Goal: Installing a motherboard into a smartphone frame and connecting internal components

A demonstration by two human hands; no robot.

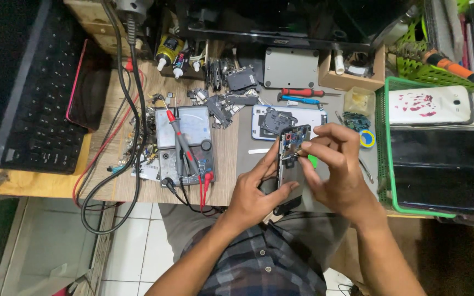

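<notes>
My left hand [257, 189] grips an opened phone [290, 164], held upright on edge with its bare circuit board at the top. My right hand [333, 167] pinches a small tool or part at the upper edge of that phone, fingertips near the board; a green bit [312, 160] shows beside the fingers. Just behind, a white phone body [315, 117] lies flat on the grey mat with a dark inner frame on it.
An analogue multimeter [185, 145] with red and black probes lies at the left. Screwdrivers [303, 96], loose phone parts and glue bottles [168, 50] crowd the back. A green basket [388, 164] with phones stands at the right, a black keyboard [34, 93] far left.
</notes>
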